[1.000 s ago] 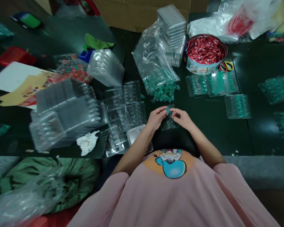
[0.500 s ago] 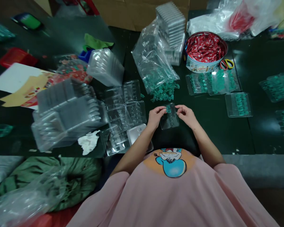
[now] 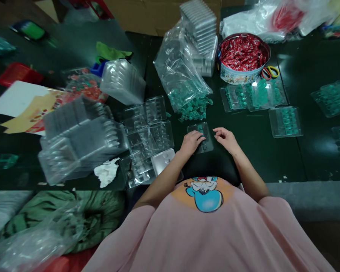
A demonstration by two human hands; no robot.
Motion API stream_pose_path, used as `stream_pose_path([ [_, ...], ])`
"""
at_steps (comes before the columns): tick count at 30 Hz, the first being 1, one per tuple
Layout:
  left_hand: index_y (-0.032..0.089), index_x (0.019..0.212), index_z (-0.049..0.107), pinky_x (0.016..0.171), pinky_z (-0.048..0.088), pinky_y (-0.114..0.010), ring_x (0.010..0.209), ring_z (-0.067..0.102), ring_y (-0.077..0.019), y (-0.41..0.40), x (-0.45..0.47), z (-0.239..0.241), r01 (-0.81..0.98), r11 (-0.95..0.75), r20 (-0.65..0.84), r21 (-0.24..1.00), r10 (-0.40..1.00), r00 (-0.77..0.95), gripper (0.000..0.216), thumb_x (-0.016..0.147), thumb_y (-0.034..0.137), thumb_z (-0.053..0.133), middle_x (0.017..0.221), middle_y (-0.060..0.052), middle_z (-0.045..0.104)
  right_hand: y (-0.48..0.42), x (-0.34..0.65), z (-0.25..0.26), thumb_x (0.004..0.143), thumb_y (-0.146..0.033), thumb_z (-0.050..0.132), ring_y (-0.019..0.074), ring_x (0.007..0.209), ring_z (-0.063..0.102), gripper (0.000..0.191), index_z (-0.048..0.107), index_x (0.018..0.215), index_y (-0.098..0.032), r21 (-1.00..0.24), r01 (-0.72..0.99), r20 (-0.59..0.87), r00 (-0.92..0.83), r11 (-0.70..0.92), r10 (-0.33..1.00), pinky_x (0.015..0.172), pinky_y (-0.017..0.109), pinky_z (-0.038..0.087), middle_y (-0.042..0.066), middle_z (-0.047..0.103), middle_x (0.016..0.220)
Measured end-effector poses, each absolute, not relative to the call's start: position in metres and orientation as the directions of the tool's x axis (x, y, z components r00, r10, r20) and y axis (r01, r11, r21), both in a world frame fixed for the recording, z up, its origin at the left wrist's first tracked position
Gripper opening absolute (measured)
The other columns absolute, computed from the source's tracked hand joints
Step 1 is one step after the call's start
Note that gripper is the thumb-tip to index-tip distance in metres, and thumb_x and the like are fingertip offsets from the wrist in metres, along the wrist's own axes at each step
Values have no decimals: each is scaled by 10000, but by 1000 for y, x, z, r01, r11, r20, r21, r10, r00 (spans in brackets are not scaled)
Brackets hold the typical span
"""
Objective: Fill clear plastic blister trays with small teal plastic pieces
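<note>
A small clear plastic blister tray (image 3: 206, 144) lies in front of me near the table's edge, with a green translucent piece (image 3: 200, 127) in its upper part. My left hand (image 3: 190, 142) reaches over the tray from the left, fingers closed together and pressed down on its middle. Whatever is under those fingertips is hidden. Just right of the tray, apart from it, is my right hand (image 3: 226, 139), its fingers curled in toward the thumb; any small thing in them cannot be made out. Beyond the tray, loose green pieces (image 3: 195, 108) spill from a clear bag (image 3: 180, 64).
Clear trays (image 3: 147, 132) lie to the left, beside tall tray stacks (image 3: 82, 132) and crumpled tissue (image 3: 107, 172). On the right are filled trays (image 3: 286, 121), scissors (image 3: 270, 72) and a round tin (image 3: 239, 76) of red wrapped items. Another tray stack (image 3: 201, 30) stands behind the bag.
My left hand has slid down from the tray's upper piece to its middle, now covering part of it. My right hand has drawn slightly away to the right, its fingers more curled.
</note>
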State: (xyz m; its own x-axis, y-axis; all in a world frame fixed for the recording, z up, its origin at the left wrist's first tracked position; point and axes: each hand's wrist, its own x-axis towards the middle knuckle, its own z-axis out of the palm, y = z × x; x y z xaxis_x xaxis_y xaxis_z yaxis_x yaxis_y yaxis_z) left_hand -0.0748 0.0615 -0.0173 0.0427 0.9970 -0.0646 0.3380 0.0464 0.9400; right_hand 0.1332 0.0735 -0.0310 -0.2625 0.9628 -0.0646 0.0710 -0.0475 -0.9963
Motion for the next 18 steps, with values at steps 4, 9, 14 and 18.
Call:
stream_pose_path([
  [4,240,792,743,894,412,-318,914,590,-243,63,-75,-24,359,21,-49,933,996,68,154,665,245,830,839,-74,653,73,134,-32,744,-305,611,101,629,496,288,637,1008,-193,-996,68,-72,-253,-57,965,636,260,389,-47,554,705],
  [9,236,793,749,898,407,-331,871,587,-239,63,-74,-32,458,-43,-13,888,993,119,98,707,235,796,836,-80,649,73,132,-36,741,-302,625,101,634,504,285,624,1003,-190,-997,35,-76,-235,-70,969,644,258,389,-47,564,706],
  [14,236,828,758,908,414,-350,886,592,-251,63,-75,-31,536,-80,13,840,992,128,114,718,232,786,860,-87,662,72,128,-36,730,-310,643,100,638,504,267,607,968,-194,-995,-18,-92,-207,-98,974,657,258,396,-49,565,706],
  [18,243,971,762,862,442,-325,865,614,-231,63,-80,-27,562,-141,72,815,987,144,246,728,274,788,914,-82,675,70,129,-34,720,-319,656,97,642,497,266,605,949,-195,-990,-63,-111,-195,-125,975,659,257,397,-48,559,713],
])
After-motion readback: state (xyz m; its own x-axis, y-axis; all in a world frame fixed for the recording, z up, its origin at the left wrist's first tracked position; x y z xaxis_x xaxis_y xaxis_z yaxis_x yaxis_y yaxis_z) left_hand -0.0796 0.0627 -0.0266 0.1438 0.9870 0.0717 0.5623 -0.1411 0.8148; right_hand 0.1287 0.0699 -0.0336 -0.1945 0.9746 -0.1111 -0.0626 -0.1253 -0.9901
